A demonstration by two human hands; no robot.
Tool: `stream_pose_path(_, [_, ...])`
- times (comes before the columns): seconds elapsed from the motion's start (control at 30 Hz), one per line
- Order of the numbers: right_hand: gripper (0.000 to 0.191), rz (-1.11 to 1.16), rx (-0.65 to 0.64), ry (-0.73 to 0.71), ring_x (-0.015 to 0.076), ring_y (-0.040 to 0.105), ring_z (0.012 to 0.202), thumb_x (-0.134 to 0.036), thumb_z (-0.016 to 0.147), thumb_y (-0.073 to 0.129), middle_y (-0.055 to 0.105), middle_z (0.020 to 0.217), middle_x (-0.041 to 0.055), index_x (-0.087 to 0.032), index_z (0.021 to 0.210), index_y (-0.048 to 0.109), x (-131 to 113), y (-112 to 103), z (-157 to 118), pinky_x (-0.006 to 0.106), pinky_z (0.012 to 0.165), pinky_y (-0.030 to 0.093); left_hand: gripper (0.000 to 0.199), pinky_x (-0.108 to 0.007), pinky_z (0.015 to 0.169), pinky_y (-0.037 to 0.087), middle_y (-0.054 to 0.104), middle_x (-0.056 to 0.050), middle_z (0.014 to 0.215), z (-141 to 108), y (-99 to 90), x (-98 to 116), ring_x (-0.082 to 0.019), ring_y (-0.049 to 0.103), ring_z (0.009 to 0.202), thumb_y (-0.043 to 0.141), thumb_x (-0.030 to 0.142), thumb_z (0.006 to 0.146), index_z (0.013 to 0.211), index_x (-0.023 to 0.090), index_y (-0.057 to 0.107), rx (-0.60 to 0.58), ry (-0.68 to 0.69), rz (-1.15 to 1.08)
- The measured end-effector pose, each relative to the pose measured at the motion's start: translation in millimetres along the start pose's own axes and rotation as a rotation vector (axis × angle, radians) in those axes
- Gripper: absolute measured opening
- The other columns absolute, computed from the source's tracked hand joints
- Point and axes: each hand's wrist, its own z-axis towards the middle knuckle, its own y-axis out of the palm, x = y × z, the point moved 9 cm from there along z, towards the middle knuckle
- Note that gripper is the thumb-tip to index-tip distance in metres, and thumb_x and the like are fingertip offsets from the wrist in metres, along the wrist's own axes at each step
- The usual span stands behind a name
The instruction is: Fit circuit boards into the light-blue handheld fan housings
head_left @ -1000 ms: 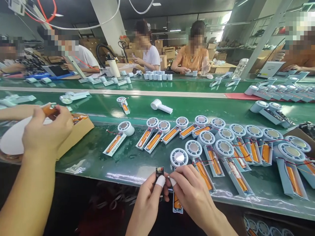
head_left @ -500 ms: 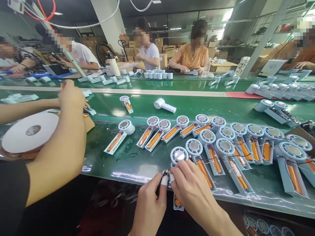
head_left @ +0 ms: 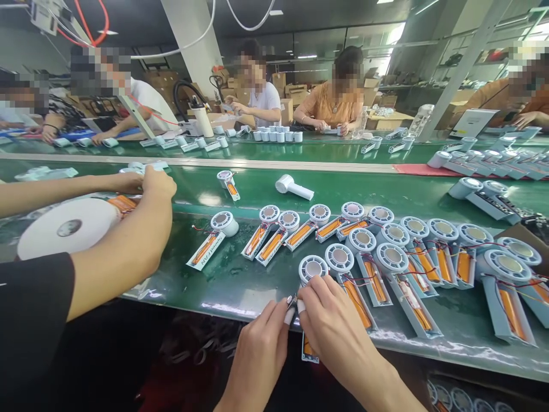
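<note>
In front of me at the table edge, my left hand [head_left: 262,346] pinches a small dark part [head_left: 292,300], possibly a circuit board, between thumb and fingertips. My right hand [head_left: 337,320] is closed just beside it, fingertips almost meeting the left ones. What the right fingers hold is hidden. Both hands have white covers on fingertips. Under the right hand lies a handheld fan [head_left: 313,268] with a round, slotted head. Its open handle [head_left: 309,350], with an orange battery inside, sticks out past the table edge.
Several similar open fans [head_left: 391,257] crowd the table to the right; one fan [head_left: 206,249] lies at left. A co-worker's arm [head_left: 128,246] reaches across beside a white reel [head_left: 68,229]. Beyond, people sit along the green conveyor [head_left: 253,171], where a closed fan [head_left: 295,187] lies.
My hands stay close together; the small dark part has turned slightly between the fingertips. The co-worker's hand at left has lowered and moved right. The view has shifted a little.
</note>
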Motion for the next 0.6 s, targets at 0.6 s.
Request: stream_pose_path(0.6, [0.031, 0.316, -0.002, -0.049, 0.0188, 0.056, 0.078, 0.004, 0.091, 0.045, 0.060, 0.090, 0.0059, -0.017, 0.103, 0.064, 16, -6, -5, 0.029, 0.068, 0.050, 0.034, -0.025, 0.063, 0.040, 0.064, 0.000, 0.073, 16, 8.5, -16, -0.018, 0.059, 0.066, 0.042, 0.033, 0.103, 0.074, 0.024, 0.057, -0.275, -0.132, -0.367])
